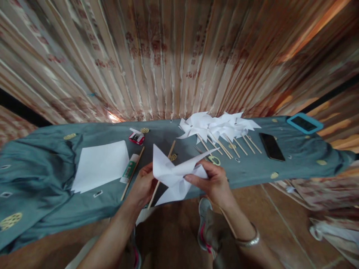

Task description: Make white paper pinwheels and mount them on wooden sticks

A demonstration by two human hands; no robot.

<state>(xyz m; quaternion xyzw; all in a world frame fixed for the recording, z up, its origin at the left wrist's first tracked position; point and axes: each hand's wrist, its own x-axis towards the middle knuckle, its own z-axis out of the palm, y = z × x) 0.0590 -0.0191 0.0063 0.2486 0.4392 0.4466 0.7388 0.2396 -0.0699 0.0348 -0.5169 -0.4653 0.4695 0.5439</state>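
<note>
A white paper pinwheel (174,175) with folded blades is between my hands above the near edge of the table. My right hand (211,183) pinches it, thumb near its centre and fingers behind a blade. My left hand (145,184) is closed at the pinwheel's left side, its fingertips partly hidden by the paper. A thin wooden stick (171,148) passes behind the paper beside my left hand; whether that hand touches it, I cannot tell. Left of my left hand, another wooden stick (134,168) lies against a green and white glue stick (129,169).
White paper sheets (102,162) lie at left, a small red and white box (136,136) behind. Several finished pinwheels (218,125) on sticks lie at back right. Scissors with a light green handle (214,160), a black phone (271,146) and a blue-framed device (305,123) are rightward.
</note>
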